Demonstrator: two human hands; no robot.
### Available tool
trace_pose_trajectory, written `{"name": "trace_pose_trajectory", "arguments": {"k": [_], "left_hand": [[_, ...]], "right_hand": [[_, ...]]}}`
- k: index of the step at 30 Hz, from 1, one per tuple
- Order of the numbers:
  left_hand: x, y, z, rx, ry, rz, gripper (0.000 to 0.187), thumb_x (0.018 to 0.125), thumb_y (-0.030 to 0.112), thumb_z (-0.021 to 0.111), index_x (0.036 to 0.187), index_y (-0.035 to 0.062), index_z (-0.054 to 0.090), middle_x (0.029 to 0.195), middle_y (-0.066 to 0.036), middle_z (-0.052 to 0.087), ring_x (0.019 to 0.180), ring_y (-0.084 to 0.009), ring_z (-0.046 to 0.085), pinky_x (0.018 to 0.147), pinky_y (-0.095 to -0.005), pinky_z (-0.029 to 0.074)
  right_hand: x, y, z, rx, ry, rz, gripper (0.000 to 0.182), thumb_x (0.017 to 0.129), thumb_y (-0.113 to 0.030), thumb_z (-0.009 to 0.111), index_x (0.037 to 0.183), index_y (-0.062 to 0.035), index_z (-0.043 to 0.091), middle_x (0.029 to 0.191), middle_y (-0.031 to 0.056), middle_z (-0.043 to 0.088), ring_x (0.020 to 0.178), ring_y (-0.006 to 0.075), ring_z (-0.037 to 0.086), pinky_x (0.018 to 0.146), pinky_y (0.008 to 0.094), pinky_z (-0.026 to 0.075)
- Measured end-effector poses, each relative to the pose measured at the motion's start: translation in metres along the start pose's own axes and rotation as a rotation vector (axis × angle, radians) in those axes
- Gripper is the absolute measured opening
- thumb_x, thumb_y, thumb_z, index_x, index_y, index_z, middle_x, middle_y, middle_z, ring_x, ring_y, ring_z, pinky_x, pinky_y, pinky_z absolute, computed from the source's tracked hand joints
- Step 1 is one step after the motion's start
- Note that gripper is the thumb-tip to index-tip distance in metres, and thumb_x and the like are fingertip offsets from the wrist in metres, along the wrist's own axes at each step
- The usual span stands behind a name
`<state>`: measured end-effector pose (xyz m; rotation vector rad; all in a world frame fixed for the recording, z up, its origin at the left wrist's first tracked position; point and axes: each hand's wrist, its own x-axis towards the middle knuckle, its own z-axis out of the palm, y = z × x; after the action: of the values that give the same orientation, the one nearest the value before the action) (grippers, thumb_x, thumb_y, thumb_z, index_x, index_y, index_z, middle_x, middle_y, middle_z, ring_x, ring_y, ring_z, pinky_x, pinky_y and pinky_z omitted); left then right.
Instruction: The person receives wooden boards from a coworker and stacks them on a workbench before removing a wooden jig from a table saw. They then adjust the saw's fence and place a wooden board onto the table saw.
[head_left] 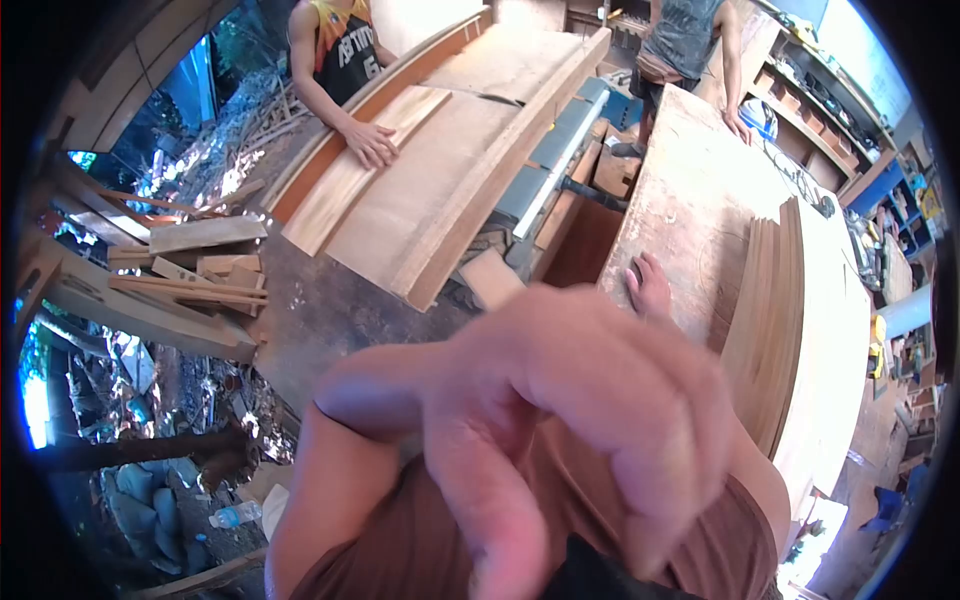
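Head view: one blurred hand (560,420), perhaps empty; two co-workers (340,50).

Bare matt wood boards (430,190) (pale, sawn smooth), rough wooden bench (690,210), grey metal saw table (555,160).

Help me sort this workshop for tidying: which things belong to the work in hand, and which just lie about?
In hand: raised hand, holding nothing; wide plank just beyond it; stacked curved boards beside that.
Lying about: wood scraps; plastic bottle; shelves.
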<state>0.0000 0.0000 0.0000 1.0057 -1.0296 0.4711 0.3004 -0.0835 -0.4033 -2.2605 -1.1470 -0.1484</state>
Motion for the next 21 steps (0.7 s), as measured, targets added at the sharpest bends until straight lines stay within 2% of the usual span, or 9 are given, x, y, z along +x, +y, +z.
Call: {"name": "trace_pose_trajectory", "arguments": {"k": [2,5,7,10,12,13,15,17,21], "left_hand": [[-0.010,-0.007,0.000,-0.043,0.051,-0.078,0.038,0.088,0.035,0.060,0.067,0.0038,0.067,0.070,-0.007,0.063,0.059,-0.0184,0.055,0.053,-0.0273,0.042],[0.000,-0.004,0.001,0.023,0.011,0.042,0.038,0.091,0.032,0.056,0.068,0.0032,0.067,0.071,-0.007,0.063,0.059,-0.0183,0.053,0.053,-0.0271,0.041],[0.000,-0.001,0.012,0.019,0.126,0.067,0.036,0.092,0.030,0.055,0.073,0.0027,0.068,0.072,-0.008,0.063,0.060,-0.0185,0.053,0.053,-0.0273,0.041],[0.001,0.001,0.010,0.074,0.040,0.049,0.035,0.089,0.034,0.059,0.075,0.0028,0.069,0.072,-0.008,0.063,0.061,-0.0183,0.053,0.053,-0.0271,0.041],[-0.002,0.004,0.009,0.047,0.036,-0.054,0.035,0.079,0.035,0.071,0.080,0.0011,0.066,0.079,-0.008,0.059,0.068,-0.0181,0.057,0.064,-0.0296,0.044],[-0.005,0.005,0.007,0.053,0.027,-0.061,0.035,0.079,0.035,0.071,0.080,0.0011,0.066,0.079,-0.008,0.059,0.068,-0.0181,0.057,0.064,-0.0296,0.044],[-0.018,0.007,0.001,0.142,0.093,-0.219,0.041,0.081,0.041,0.068,0.084,0.0009,0.066,0.083,-0.009,0.061,0.074,-0.0211,0.059,0.068,-0.0320,0.046],[-0.046,0.006,-0.008,0.381,0.093,-0.338,0.035,0.089,0.036,0.060,0.087,0.0015,0.067,0.082,-0.009,0.066,0.073,-0.0239,0.062,0.064,-0.0338,0.049],[-0.136,0.007,0.002,0.458,0.061,-0.850,0.030,0.085,0.033,0.065,0.089,0.0029,0.065,0.089,-0.010,0.064,0.085,-0.0261,0.061,0.076,-0.0374,0.048]], "right_hand": [[0.003,0.001,-0.003,-0.064,-0.033,-0.015,0.041,0.086,-0.033,0.058,0.117,-0.0059,0.057,0.129,0.0174,0.049,0.120,0.0333,0.046,0.101,0.0395,0.037],[0.014,-0.013,-0.004,-0.012,0.018,-0.026,0.040,0.085,-0.031,0.059,0.115,-0.0049,0.057,0.128,0.0170,0.050,0.120,0.0339,0.046,0.102,0.0415,0.036],[0.007,-0.012,-0.009,-0.004,-0.015,-0.025,0.039,0.085,-0.031,0.058,0.115,-0.0051,0.057,0.128,0.0170,0.050,0.121,0.0338,0.045,0.102,0.0413,0.036],[0.009,-0.009,-0.006,-0.036,-0.015,-0.016,0.040,0.087,-0.030,0.057,0.117,-0.0040,0.056,0.129,0.0182,0.049,0.121,0.0337,0.045,0.102,0.0401,0.037],[0.009,-0.012,-0.007,-0.027,-0.014,-0.014,0.040,0.087,-0.030,0.057,0.117,-0.0043,0.056,0.129,0.0182,0.049,0.121,0.0337,0.045,0.102,0.0401,0.037],[0.008,-0.012,-0.008,-0.028,-0.020,-0.009,0.039,0.087,-0.030,0.058,0.117,-0.0047,0.057,0.129,0.0182,0.049,0.121,0.0338,0.045,0.102,0.0401,0.037],[0.009,-0.012,-0.010,-0.018,-0.015,-0.013,0.039,0.086,-0.030,0.058,0.117,-0.0047,0.057,0.130,0.0181,0.049,0.121,0.0339,0.045,0.102,0.0403,0.036],[0.010,-0.014,-0.009,-0.003,-0.016,-0.015,0.039,0.086,-0.029,0.059,0.117,-0.0048,0.056,0.130,0.0181,0.049,0.121,0.0340,0.045,0.102,0.0404,0.036],[0.005,-0.010,-0.007,0.025,0.025,-0.012,0.038,0.084,-0.029,0.062,0.113,-0.0044,0.058,0.128,0.0172,0.050,0.120,0.0341,0.046,0.101,0.0417,0.037]]}}
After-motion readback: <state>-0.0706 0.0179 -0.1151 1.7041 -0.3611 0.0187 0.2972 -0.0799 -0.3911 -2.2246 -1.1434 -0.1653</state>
